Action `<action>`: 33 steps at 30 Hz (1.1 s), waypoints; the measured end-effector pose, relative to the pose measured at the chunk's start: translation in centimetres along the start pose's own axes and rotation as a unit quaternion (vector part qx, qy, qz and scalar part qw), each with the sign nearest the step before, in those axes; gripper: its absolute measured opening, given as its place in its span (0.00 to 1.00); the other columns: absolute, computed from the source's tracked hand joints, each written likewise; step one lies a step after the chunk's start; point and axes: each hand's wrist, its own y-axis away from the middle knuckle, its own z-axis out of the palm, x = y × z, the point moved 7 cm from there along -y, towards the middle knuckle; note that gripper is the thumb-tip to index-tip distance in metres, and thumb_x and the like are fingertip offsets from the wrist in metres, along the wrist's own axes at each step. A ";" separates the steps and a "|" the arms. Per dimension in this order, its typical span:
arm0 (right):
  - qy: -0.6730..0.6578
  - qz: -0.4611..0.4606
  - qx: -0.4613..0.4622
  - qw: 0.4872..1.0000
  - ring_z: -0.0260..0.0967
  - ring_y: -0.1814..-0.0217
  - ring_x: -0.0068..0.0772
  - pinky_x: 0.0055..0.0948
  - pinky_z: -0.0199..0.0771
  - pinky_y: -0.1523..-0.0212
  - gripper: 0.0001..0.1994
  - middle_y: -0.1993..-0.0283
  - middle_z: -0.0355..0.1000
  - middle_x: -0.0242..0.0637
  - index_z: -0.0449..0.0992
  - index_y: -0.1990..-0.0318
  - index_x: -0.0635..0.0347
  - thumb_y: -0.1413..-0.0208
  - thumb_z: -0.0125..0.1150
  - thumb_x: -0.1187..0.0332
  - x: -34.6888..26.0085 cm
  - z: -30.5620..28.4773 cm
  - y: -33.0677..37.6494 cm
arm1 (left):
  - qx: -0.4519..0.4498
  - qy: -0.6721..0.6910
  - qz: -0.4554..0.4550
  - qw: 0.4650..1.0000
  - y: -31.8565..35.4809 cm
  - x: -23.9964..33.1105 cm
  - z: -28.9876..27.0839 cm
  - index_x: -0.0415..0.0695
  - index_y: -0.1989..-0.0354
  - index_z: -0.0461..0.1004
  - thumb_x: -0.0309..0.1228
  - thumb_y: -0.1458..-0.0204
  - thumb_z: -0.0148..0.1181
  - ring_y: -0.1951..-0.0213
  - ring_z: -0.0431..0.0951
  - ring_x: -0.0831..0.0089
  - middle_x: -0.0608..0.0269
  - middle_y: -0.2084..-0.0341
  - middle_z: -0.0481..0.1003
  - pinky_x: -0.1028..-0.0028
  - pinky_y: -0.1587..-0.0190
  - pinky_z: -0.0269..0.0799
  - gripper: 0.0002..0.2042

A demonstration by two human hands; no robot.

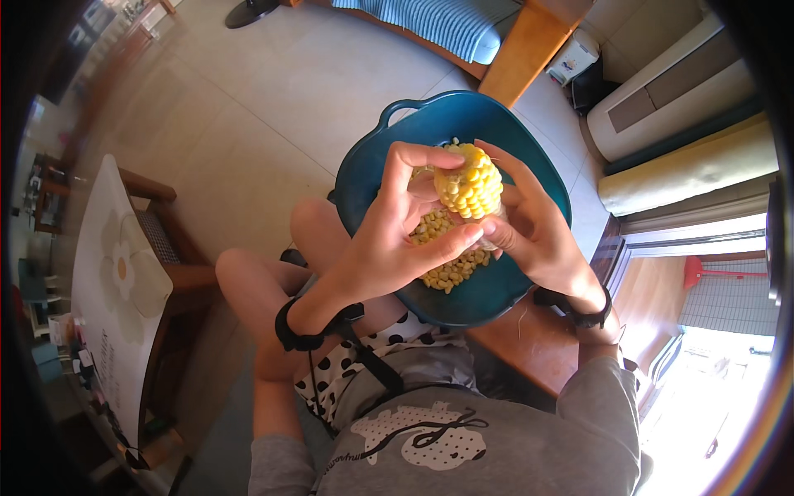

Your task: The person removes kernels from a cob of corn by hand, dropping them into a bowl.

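While two hands (387, 227) (543, 231) hold one corncob (470, 183), loose kernels (452, 271) seem uncountable.

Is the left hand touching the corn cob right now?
Touching. The head view shows the left hand with its index finger lying against the corn cob at its upper left, no gap visible.

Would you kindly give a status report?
Left hand and right hand gripping corn cob. Loose kernels in teal basin below. No visible obstruction.
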 end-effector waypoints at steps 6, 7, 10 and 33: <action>0.262 -0.111 0.011 0.959 0.72 0.59 0.36 0.27 0.69 0.57 0.25 0.55 0.71 0.50 0.61 0.42 0.69 0.44 0.59 0.67 -1.1 -0.4 0.7 | 0.043 -0.035 -0.057 0.997 0.4 0.4 -1.5 0.41 0.46 0.52 0.16 0.51 0.58 0.47 0.69 0.68 0.46 0.46 0.62 0.69 0.46 0.68 0.26; 0.237 -0.077 0.022 0.968 0.72 0.61 0.38 0.28 0.70 0.58 0.23 0.57 0.72 0.50 0.65 0.45 0.70 0.45 0.60 0.66 -0.8 -0.7 0.8 | 0.010 -0.109 -0.057 0.992 0.4 0.8 -1.6 0.40 0.45 0.54 0.17 0.51 0.59 0.51 0.71 0.70 0.48 0.49 0.65 0.71 0.49 0.70 0.26; 0.249 0.003 0.001 0.968 0.73 0.65 0.37 0.29 0.71 0.62 0.21 0.63 0.74 0.48 0.70 0.51 0.70 0.47 0.63 0.63 -0.7 -0.5 1.2 | -0.013 -0.267 -0.018 0.963 0.1 1.9 -1.1 0.40 0.43 0.62 0.23 0.53 0.64 0.63 0.76 0.75 0.57 0.59 0.73 0.76 0.60 0.74 0.27; 0.198 -0.043 -0.021 0.979 0.72 0.68 0.41 0.33 0.70 0.64 0.17 0.67 0.73 0.48 0.72 0.53 0.67 0.44 0.60 0.63 2.5 -0.3 0.3 | -0.077 -0.388 -0.073 0.916 0.6 0.0 -2.0 0.43 0.48 0.72 0.27 0.58 0.67 0.80 0.67 0.82 0.62 0.67 0.75 0.81 0.76 0.65 0.24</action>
